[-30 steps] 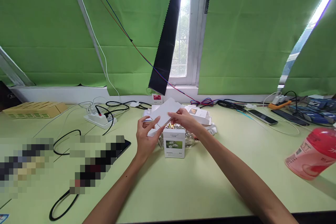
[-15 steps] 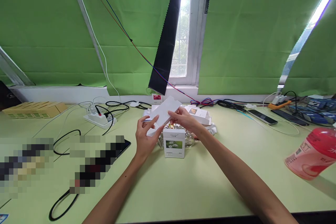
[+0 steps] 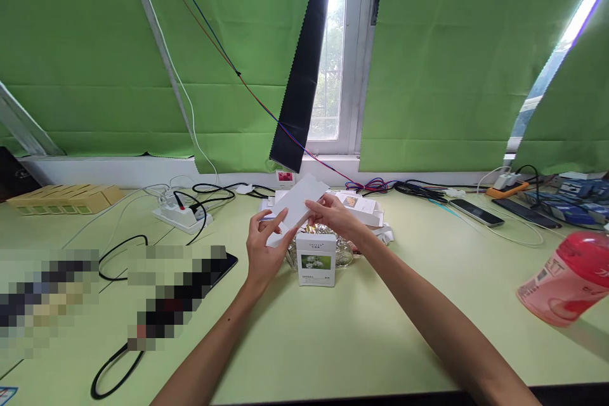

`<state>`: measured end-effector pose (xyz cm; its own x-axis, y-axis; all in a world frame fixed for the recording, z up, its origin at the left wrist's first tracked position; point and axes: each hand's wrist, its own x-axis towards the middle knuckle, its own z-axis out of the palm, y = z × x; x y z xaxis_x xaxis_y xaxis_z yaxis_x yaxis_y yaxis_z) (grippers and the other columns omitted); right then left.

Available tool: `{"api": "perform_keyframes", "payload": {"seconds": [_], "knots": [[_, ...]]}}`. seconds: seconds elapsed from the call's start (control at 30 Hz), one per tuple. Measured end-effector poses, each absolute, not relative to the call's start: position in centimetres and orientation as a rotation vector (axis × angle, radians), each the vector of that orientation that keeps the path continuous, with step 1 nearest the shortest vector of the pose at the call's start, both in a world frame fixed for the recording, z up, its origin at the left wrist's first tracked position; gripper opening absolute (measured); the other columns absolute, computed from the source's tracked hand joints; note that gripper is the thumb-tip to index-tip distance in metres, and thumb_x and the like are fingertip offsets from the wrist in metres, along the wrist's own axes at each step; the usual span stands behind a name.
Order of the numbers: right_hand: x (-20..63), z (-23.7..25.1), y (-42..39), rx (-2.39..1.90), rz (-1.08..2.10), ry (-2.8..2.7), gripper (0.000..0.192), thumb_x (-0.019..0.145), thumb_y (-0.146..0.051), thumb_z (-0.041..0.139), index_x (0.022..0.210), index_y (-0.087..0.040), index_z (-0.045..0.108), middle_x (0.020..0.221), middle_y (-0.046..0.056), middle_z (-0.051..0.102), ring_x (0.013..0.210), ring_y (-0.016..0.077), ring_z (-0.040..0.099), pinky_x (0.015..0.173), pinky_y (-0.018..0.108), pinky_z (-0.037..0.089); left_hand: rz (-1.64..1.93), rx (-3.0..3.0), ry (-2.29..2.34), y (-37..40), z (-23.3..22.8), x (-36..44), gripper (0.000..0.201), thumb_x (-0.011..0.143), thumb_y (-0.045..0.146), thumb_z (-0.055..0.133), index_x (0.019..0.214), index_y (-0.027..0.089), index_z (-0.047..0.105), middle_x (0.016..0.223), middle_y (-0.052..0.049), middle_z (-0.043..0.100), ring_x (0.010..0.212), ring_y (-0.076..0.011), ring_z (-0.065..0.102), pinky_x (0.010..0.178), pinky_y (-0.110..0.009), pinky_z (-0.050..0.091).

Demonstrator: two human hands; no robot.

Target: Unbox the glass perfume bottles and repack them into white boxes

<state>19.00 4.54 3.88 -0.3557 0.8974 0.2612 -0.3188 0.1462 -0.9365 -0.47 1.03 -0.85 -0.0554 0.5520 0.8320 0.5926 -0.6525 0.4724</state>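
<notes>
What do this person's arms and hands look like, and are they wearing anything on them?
Both the left hand and right hand are ungloved. No sleeve, watch or bracelet shows on either slender forearm. The left forearm bears one small round spot.

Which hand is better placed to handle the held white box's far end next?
Probably the right hand: it touches the white box nearer that end, while the left hand grips it lower.

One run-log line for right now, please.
left hand: holds white carton | right hand: pinches same carton | near hands: flower-picture box, upright on table | table right: pink container
</notes>
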Motion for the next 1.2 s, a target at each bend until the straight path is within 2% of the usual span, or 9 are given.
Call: {"api": "perform_keyframes", "payload": {"seconds": [0.23,0.67,0.9,1.2], "knots": [[18.84,4.00,4.47,-0.630,1.429,-1.349,0.048,0.064,-0.052,0.088,0.079,-0.018,0.058,0.062,-0.002,0.066,0.054,0.0130,0.063,0.059,0.027,0.051,-1.853,-2.114,-1.281,1.03,-0.80,-0.43,0.038,0.085,0.041,0.073,0.120,0.028,0.072,0.112,-0.006,0.054,0.087,-0.0154,0.065,0.091,-0.038,0.054],[18.72,3.53,4.74,-0.645,1.402,-1.374,0.040,0.069,-0.048,0.085,0.081,-0.017,0.063,0.062,-0.001,0.064,0.054,0.0108,0.055,0.054,0.025,0.043,-1.822,-2.133,-1.285,0.75,-0.58,-0.36,0.038,0.085,0.040,0.073,0.120,0.029,0.072,0.111,-0.005,0.055,0.080,-0.0134,0.064,0.086,-0.036,0.055],[18.58,3.34,4.89,-0.670,1.365,-1.368,0.042,0.067,-0.049,0.086,0.078,-0.017,0.062,0.059,-0.001,0.063,0.050,0.0107,0.054,0.051,0.025,0.045,-1.786,-2.152,-1.284,0.58,-0.57,-0.34,0.036,0.087,0.039,0.071,0.120,0.028,0.072,0.108,-0.005,0.055,0.077,-0.0125,0.062,0.083,-0.035,0.057],[18.57,3.64,4.80,-0.698,1.294,-1.389,0.040,0.067,-0.047,0.084,0.080,-0.016,0.063,0.060,-0.001,0.064,0.049,0.0110,0.055,0.049,0.025,0.045,-1.778,-2.132,-1.322,0.66,-0.62,-0.15,0.037,0.086,0.042,0.071,0.120,0.028,0.072,0.120,-0.008,0.053,0.079,-0.0130,0.063,0.083,-0.035,0.057]]}}
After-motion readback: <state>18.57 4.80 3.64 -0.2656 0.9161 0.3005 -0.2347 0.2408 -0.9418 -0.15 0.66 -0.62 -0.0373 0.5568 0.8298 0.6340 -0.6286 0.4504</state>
